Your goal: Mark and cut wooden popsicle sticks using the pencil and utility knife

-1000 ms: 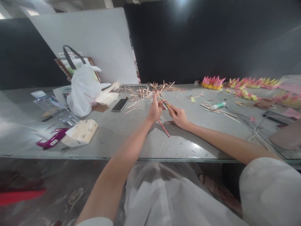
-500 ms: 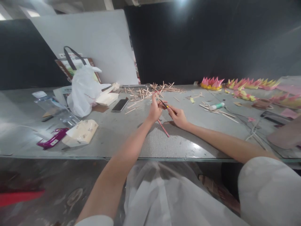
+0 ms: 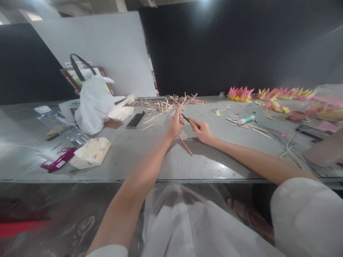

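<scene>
My left hand [image 3: 175,125] is closed, its index finger pointing up, around something I cannot make out. Gripped in my right hand [image 3: 204,133] is a slim black-and-yellow tool [image 3: 185,117]; its exact kind is too small to tell. The tool's thin dark end reaches left to the fingers of my left hand. Below my hands a pink striped stick [image 3: 185,145] slants down to the right, its upper end hidden at my left hand. Just beyond lies a pile of thin wooden sticks [image 3: 163,106].
A phone [image 3: 135,120], white plastic bag [image 3: 92,103], clear bottle [image 3: 57,119], tissue pack [image 3: 91,153] and purple object [image 3: 59,159] are on the left. To the right lie a glue stick [image 3: 245,120], loose sticks [image 3: 261,133], cables [image 3: 287,150] and pink-and-yellow paper flowers [image 3: 240,94].
Both hands stay together at nearly the same spot. The dark tool's angle and my right fingers have shifted slightly. The whole view has moved a little.
</scene>
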Tool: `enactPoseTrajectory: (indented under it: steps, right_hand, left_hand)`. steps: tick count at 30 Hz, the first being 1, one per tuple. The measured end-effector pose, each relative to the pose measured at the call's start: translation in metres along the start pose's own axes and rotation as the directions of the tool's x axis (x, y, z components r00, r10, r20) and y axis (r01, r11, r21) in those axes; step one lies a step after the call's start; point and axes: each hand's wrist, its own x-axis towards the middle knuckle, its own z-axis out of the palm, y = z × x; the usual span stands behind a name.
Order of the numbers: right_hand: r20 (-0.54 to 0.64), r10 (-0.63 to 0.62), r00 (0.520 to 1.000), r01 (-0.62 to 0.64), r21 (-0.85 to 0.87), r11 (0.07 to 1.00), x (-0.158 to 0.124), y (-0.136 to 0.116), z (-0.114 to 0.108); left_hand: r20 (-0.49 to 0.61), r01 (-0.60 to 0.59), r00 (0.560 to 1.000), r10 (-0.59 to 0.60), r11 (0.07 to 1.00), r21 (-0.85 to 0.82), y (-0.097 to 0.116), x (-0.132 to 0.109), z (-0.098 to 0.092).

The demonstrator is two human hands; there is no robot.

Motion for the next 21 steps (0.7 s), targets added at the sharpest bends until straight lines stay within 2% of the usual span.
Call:
enactPoseTrajectory:
  steps: [2, 5, 9, 14, 17, 21]
  right_hand:
    - [0.025, 0.010, 1.000, -0.010, -0.011, 1.000, 0.004, -0.006, -0.003]
    - [0.067, 0.036, 0.997, -0.034, -0.033, 0.999, 0.010, -0.016, -0.008]
    - [0.095, 0.074, 0.993, -0.069, -0.055, 0.996, 0.014, -0.027, -0.011]
    - [0.105, 0.145, 0.984, -0.139, -0.071, 0.988, 0.015, -0.036, -0.012]
    - [0.142, 0.258, 0.956, -0.247, -0.086, 0.965, 0.020, -0.041, -0.018]
    - [0.230, 0.384, 0.894, -0.386, -0.040, 0.922, 0.028, -0.046, -0.031]
  left_hand:
    - [-0.012, 0.034, 0.999, -0.033, 0.998, 0.047, 0.000, -0.001, -0.001]
    - [-0.022, 0.083, 0.996, -0.083, 0.996, 0.026, -0.001, -0.001, 0.001]
    - [-0.017, 0.109, 0.994, -0.110, 0.993, -0.037, -0.002, -0.001, 0.003]
    - [0.005, 0.112, 0.994, -0.112, 0.994, -0.013, 0.001, -0.003, 0.003]
    - [0.043, 0.133, 0.990, -0.134, 0.991, 0.015, 0.000, -0.004, 0.003]
    - [0.079, 0.139, 0.987, -0.142, 0.989, 0.048, -0.003, -0.005, 0.006]
